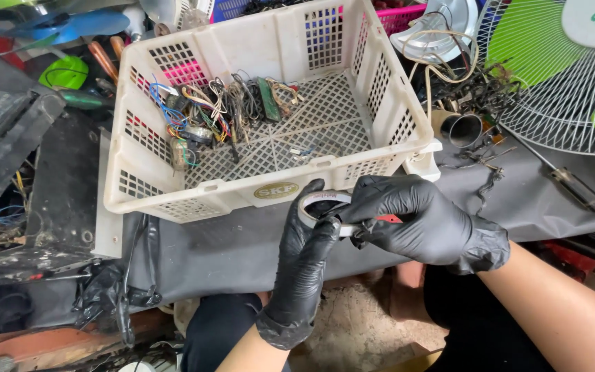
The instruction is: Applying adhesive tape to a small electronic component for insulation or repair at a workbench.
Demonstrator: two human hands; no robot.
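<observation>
In the head view, the left hand [304, 258], gloved in black, is closing its fingers around a roll of tape [319, 207], just below the white crate [132, 186]. The right hand [418, 217] at three o'clock of the roll is pinching a red-tipped tool [383, 219] against it. Wires [208, 114] are lying inside the crate; a fan guard [573, 89] is sitting at two o'clock.

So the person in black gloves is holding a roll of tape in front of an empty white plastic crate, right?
Not quite. The head view shows the white plastic crate is not empty: a tangle of coloured wires and small parts lies inside. The rest holds: the left hand and right hand, in black gloves, hold a roll of tape before it.
</observation>
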